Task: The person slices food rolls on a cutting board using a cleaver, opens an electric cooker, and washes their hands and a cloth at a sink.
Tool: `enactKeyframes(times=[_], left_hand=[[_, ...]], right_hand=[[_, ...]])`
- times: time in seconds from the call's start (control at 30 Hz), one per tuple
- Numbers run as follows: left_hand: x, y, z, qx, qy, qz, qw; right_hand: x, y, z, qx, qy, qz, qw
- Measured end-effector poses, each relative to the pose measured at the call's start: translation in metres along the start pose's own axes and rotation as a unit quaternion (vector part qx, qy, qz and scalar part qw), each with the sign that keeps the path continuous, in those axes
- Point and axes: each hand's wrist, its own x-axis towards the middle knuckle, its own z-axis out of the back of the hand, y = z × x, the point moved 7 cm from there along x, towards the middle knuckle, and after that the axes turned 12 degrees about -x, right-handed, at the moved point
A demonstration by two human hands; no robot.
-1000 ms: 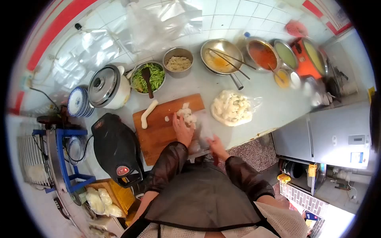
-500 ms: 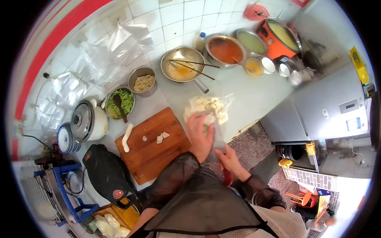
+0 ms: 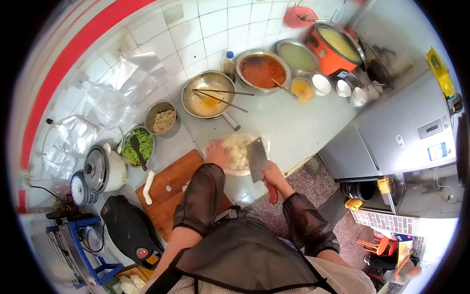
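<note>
My right hand grips a cleaver by its red handle, the broad blade standing at the right side of a clear plastic bag of white chunks. At the bag's left edge is my left hand; its fingers are blurred, so whether they pinch the plastic does not show. Under my left forearm lies a wooden cutting board, with a few small white pieces on it, partly hidden by the dark sleeve. A long white stick-shaped piece rests across the board's left edge.
Behind the bag stand a pan with chopsticks, a pot of white pieces and a bowl of green shreds. Farther right are a red sauce bowl and an orange cooker. A black appliance sits left of the board.
My left hand has moved from the cleaver blade to the bag's left edge. The cleaver has shifted and turned at the bag's right side, still in my right hand. The view has shifted slightly.
</note>
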Motion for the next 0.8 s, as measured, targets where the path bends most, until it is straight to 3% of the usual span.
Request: enactKeyframes(times=[0.07,0.2,0.27,0.3,0.37,0.5,0.57,0.63,0.7,0.77,0.8], left_hand=[[-0.005,0.006,0.01,0.025,0.062,0.119,0.991],[-0.008,-0.004,0.003,-0.075,-0.004,0.146,0.986],[-0.029,-0.023,0.006,-0.035,0.032,0.025,0.999],[-0.051,-0.025,0.018,-0.03,0.029,0.041,0.998],[-0.102,-0.051,0.045,-0.232,0.054,-0.082,0.968],[-0.18,0.066,0.113,-0.18,-0.104,0.083,0.975],[-0.212,0.115,0.145,-0.085,-0.243,0.222,0.941],[-0.213,0.15,0.147,-0.079,-0.277,0.207,0.935],[-0.222,0.171,0.135,-0.072,-0.31,0.191,0.928],[-0.214,0.156,0.107,-0.036,-0.258,0.09,0.961],[-0.212,0.147,0.101,-0.037,-0.26,0.091,0.961]], right_hand=[[-0.015,-0.024,0.023,-0.018,-0.058,-0.001,0.998],[-0.048,-0.042,0.039,-0.098,-0.077,0.085,0.989],[-0.075,-0.032,0.042,-0.125,-0.072,0.072,0.987],[-0.088,-0.027,0.04,-0.127,-0.055,0.074,0.988],[-0.107,-0.017,0.035,-0.042,-0.025,0.039,0.998],[-0.131,0.011,0.016,-0.057,0.04,0.029,0.997],[-0.13,0.023,-0.024,-0.048,0.153,0.019,0.987],[-0.1,0.009,-0.076,-0.076,0.171,0.11,0.976],[-0.074,0.011,-0.119,-0.105,0.189,0.117,0.969],[-0.045,-0.008,-0.158,-0.071,0.178,0.115,0.975],[-0.033,-0.017,-0.175,-0.035,0.167,0.106,0.98]])
